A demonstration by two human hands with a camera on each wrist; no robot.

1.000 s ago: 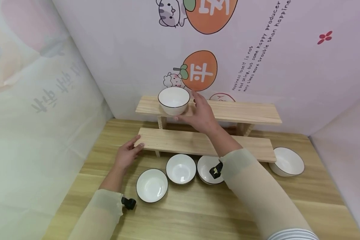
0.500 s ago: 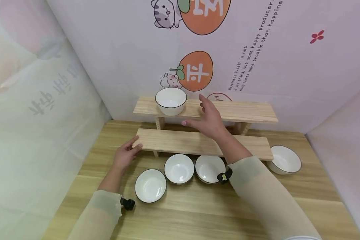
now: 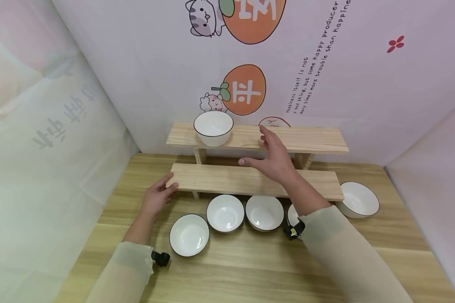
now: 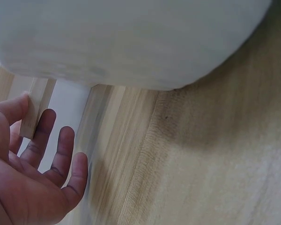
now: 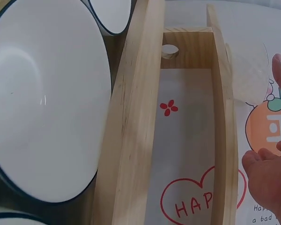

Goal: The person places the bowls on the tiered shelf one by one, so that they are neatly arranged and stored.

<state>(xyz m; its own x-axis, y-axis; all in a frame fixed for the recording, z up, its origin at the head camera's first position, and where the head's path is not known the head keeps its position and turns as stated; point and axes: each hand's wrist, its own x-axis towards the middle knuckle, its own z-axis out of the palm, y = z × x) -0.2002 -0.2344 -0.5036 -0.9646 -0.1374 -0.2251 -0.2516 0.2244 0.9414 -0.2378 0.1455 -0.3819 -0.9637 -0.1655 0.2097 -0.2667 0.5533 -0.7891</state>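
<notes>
A two-tier wooden shelf (image 3: pixel 227 179) stands against the back wall. My left hand (image 3: pixel 156 198) pinches the left end of its lower board; in the left wrist view the thumb and index finger lie on either side of the board edge (image 4: pixel 36 110). A white bowl with a dark rim (image 3: pixel 213 136) sits upright toward the left of the upper board (image 3: pixel 303 139). To the right of that bowl, my right hand (image 3: pixel 277 163) hovers with thumb and fingers spread, apart from it and holding nothing. In the right wrist view this hand (image 5: pixel 269 173) is partly cut off.
In front of the shelf stand several similar bowls: one at the front left (image 3: pixel 189 235), others beside it (image 3: pixel 225 213) (image 3: pixel 264 212), and one partly behind my right wrist (image 3: pixel 293 214). A larger bowl (image 3: pixel 359 200) stands at the shelf's right end. Walls enclose the wooden table (image 3: pixel 227 273).
My right hand has drawn away from the bowl on the upper board, moving right and slightly down. That bowl stays on the board. The left hand keeps its hold on the shelf.
</notes>
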